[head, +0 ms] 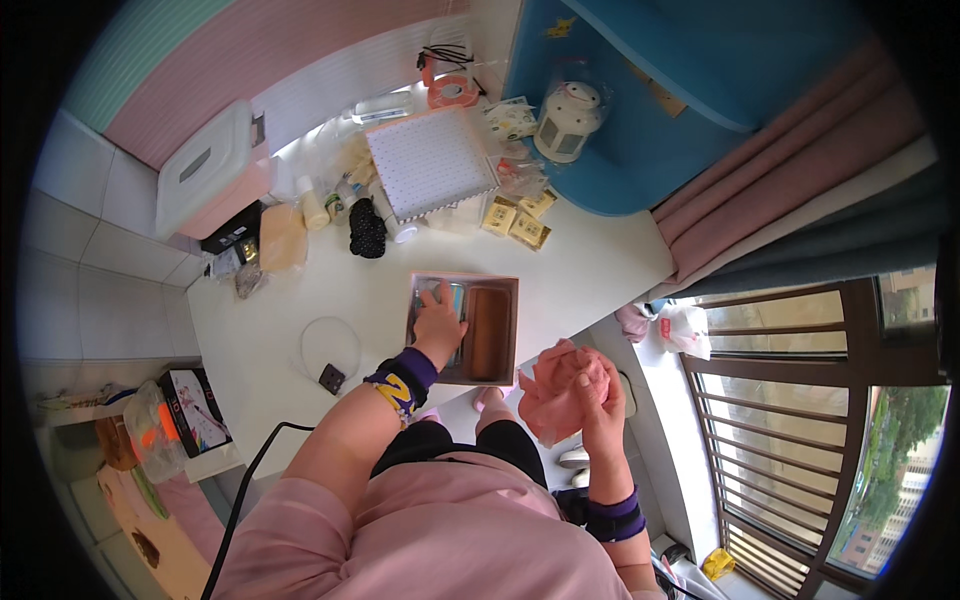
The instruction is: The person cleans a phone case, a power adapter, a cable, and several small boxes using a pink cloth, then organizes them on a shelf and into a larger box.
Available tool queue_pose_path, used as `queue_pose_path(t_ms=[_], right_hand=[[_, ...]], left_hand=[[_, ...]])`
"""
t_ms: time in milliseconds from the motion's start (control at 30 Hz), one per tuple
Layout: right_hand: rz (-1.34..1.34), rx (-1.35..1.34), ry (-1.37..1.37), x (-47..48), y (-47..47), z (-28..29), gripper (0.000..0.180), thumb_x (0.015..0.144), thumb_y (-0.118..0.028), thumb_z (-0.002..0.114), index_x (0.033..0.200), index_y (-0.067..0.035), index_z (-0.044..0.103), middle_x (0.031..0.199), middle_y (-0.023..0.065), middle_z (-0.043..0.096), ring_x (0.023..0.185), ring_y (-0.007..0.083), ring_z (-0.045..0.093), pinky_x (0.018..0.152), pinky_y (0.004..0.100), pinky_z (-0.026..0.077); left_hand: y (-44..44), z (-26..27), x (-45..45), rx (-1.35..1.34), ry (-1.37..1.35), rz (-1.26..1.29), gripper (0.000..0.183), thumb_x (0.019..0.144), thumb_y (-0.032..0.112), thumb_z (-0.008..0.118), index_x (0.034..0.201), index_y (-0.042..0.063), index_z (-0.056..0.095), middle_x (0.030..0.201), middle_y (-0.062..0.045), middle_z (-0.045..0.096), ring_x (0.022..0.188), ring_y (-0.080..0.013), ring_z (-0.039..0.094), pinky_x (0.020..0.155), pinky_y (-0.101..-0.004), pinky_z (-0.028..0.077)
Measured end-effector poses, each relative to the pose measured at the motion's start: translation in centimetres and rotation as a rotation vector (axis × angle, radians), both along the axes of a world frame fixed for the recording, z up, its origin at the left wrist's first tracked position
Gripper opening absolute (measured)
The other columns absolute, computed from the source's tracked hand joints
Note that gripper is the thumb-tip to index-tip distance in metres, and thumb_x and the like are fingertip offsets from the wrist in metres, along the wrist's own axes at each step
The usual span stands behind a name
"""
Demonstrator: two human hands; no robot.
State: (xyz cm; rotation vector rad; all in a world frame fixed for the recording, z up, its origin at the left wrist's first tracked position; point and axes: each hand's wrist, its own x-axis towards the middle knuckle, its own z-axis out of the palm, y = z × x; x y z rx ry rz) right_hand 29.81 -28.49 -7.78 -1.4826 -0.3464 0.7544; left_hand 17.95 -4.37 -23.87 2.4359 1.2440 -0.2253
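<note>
An open cardboard box (pixel 463 275) stands at the near edge of the white desk (pixel 390 307). My left hand (pixel 441 322) reaches into its left side, fingers spread over bluish, clear-looking contents (pixel 458 295). Whether those fingers grip anything is hidden. The box's right side holds a smooth brown section (pixel 490 330), which could be a bare compartment or an insert. Off the desk's front edge, my right hand (pixel 606 394) pinches a crumpled pink cloth or soft wrapping (pixel 541 401), bunched up beside the box.
A patterned box lid (pixel 431 161) lies at the back among bottles. Small gold boxes (pixel 517 220), a black dotted pouch (pixel 367 229) and a white lantern (pixel 568 120) are nearby. A thin cable loop with a dark square piece (pixel 331 379) lies left. A pink storage bin (pixel 214 169) stands far left.
</note>
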Motion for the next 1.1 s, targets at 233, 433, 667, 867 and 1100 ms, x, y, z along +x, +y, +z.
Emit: queue_pose_path(t_ms=[233, 433, 667, 867, 1100], right_hand=[[0.094, -0.002, -0.006, -0.3, 2.5, -0.3, 0.041, 0.096, -0.021, 0.066, 0.13, -0.002, 0.056, 0.121, 0.0056, 0.062, 0.115, 0.0153, 0.056, 0.101, 0.0304, 0.042], [0.216, 0.018, -0.002, -2.4, 6.9, 1.3, 0.04, 0.097, -0.02, 0.065, 0.131, -0.001, 0.055, 0.12, 0.0056, 0.062, 0.113, 0.015, 0.056, 0.101, 0.0301, 0.043], [0.356, 0.036, 0.001, -7.0, 11.4, 1.7, 0.039, 0.097, -0.017, 0.065, 0.13, -0.001, 0.055, 0.12, 0.0058, 0.062, 0.113, 0.0144, 0.055, 0.1, 0.0301, 0.044], [0.46, 0.037, 0.014, -11.0, 13.8, 2.6, 0.039, 0.096, -0.015, 0.065, 0.131, -0.001, 0.054, 0.122, 0.006, 0.061, 0.114, 0.0147, 0.055, 0.1, 0.0299, 0.044], [0.521, 0.002, -0.036, -15.6, 14.9, 3.3, 0.04, 0.097, -0.016, 0.064, 0.132, -0.001, 0.053, 0.124, 0.0073, 0.06, 0.115, 0.015, 0.055, 0.099, 0.0302, 0.045]], left_hand=[[-0.3, 3.8, -0.2, 0.066, -0.099, -0.041, 0.08, 0.084, 0.034, 0.073, 0.148, 0.007, 0.034, 0.122, -0.022, 0.047, 0.103, -0.038, 0.059, 0.076, -0.0439, 0.057], [0.9, 9.6, -6.4, 0.153, -0.604, -0.016, 0.051, 0.082, 0.015, 0.069, 0.129, 0.007, 0.051, 0.106, -0.016, 0.055, 0.094, -0.0357, 0.061, 0.07, -0.0444, 0.053], [3.1, 5.4, -21.3, 0.204, -0.474, 0.128, 0.047, 0.076, 0.013, 0.076, 0.119, 0.008, 0.058, 0.105, -0.012, 0.057, 0.099, -0.0331, 0.059, 0.08, -0.0433, 0.05], [1.3, 1.7, -27.5, 0.196, -0.318, 0.147, 0.057, 0.072, 0.018, 0.081, 0.122, 0.008, 0.058, 0.112, -0.011, 0.058, 0.113, -0.0308, 0.052, 0.094, -0.0442, 0.045], [1.5, -0.8, -29.7, 0.137, -0.357, 0.151, 0.058, 0.074, 0.018, 0.079, 0.126, 0.008, 0.056, 0.114, -0.014, 0.058, 0.111, -0.0322, 0.053, 0.092, -0.0447, 0.045]])
